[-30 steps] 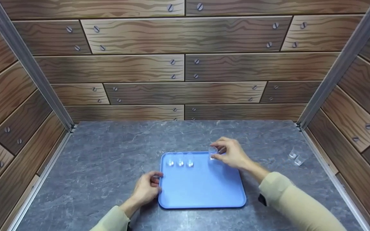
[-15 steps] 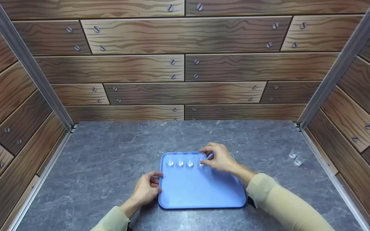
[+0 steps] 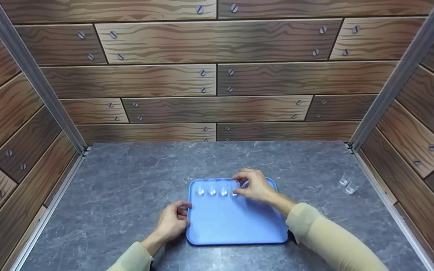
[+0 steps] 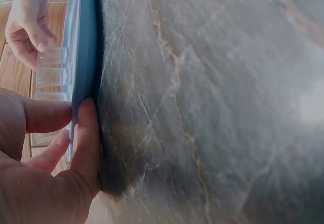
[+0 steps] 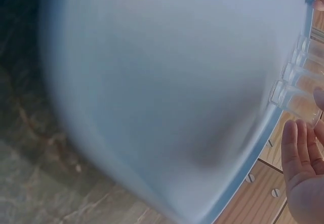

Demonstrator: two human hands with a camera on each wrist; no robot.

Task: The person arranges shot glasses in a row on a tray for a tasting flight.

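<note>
A blue tray (image 3: 236,226) lies flat on the table. My left hand (image 3: 172,220) holds its left edge, and the left wrist view shows finger and thumb tips at the rim (image 4: 83,57). Near the tray's far edge, my right hand (image 3: 254,185) pinches a clear shot glass (image 5: 291,100) between thumb and fingers, partly hiding it in the head view. It stands at the right end of a row, close beside three similar shot glasses (image 3: 212,191).
Two more clear shot glasses (image 3: 351,187) stand close together on the right side of the grey marbled table (image 3: 126,180). Metal rails and wood-patterned panels (image 3: 217,79) border the table at the back and both sides.
My right hand has moved left over the tray, bringing the shot glass to the end of the row, and has barely shifted since half a second ago. My left hand keeps its place.
</note>
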